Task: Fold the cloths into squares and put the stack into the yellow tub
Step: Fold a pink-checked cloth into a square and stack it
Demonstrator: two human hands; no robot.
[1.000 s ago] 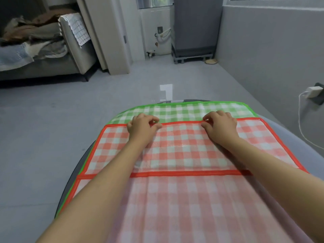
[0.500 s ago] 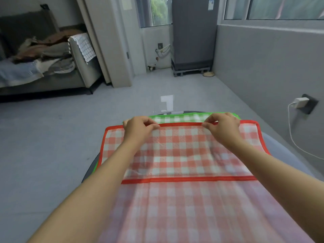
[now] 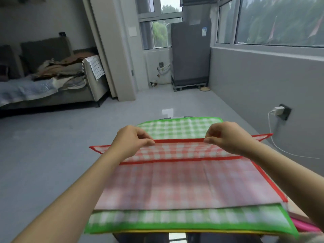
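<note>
A red checked cloth point(image 3: 184, 183) with a red border lies on top of a green checked cloth point(image 3: 178, 128). My left hand point(image 3: 131, 141) and my right hand point(image 3: 226, 137) each pinch the red cloth's far edge and hold it lifted and drawn toward me over the rest of that cloth. The green cloth shows beyond my hands and again as a strip along the near edge point(image 3: 184, 220). Yellow and pink edges point(image 3: 305, 225) peek out under the green cloth at the near right. No yellow tub is in view.
Grey floor point(image 3: 52, 146) spreads to the left and ahead. A sofa piled with clothes point(image 3: 52, 81) stands at the far left. A grey appliance point(image 3: 190, 57) is at the back. On the right wall hangs a charger with a white cable point(image 3: 278, 109).
Both hands have lifted the red cloth's far edge and pulled it toward me, uncovering more of the green cloth beyond. The camera has tilted upward, showing more of the room.
</note>
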